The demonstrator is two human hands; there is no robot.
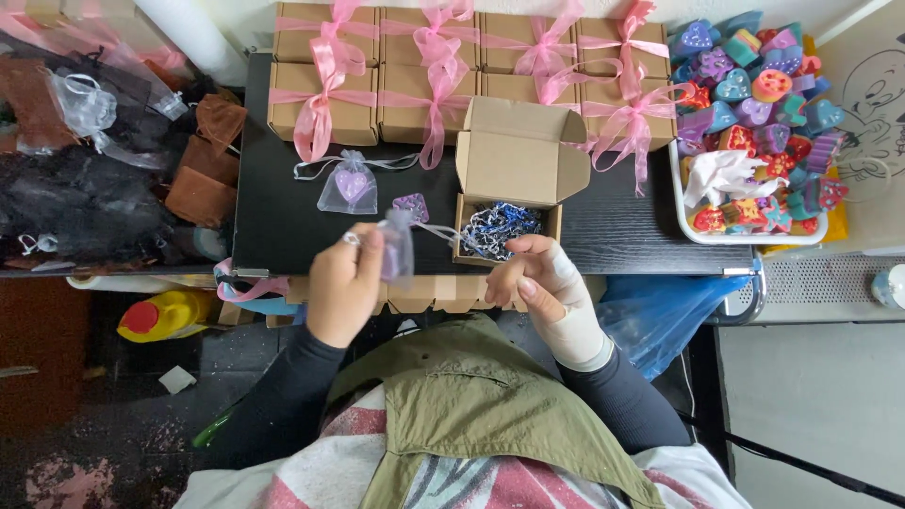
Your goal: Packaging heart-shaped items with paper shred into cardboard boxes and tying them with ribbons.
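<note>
Pinching a small sheer organza pouch (397,247) by its gathered neck, the left hand (345,283) closes its fingers on the fabric just above the near edge of the black table (273,207). The right hand (539,280), with a white wrap around its wrist, sits just right of that grip, its fingers curled on the pouch's thin white drawstring (443,229), which runs taut between the two hands. Whether a thing sits inside the pouch cannot be told for sure, though a purple tint shows through the mesh.

Just beyond the grip, to its right, stands an open kraft box (514,179) with its lid flipped back and blue-and-white shredded paper (500,229) filling its well. Between pouch and box lies a loose purple heart (411,205). Slightly left and beyond the grip rests a second tied pouch (350,187) with a purple heart inside.

Farther out, closed kraft boxes tied with pink ribbon (434,66) line the far edge of the table. Well off to the right sits a white tray (686,219) heaped with coloured heart shapes, and well off to the left lies a pile of dark and brown pouches (113,179).
</note>
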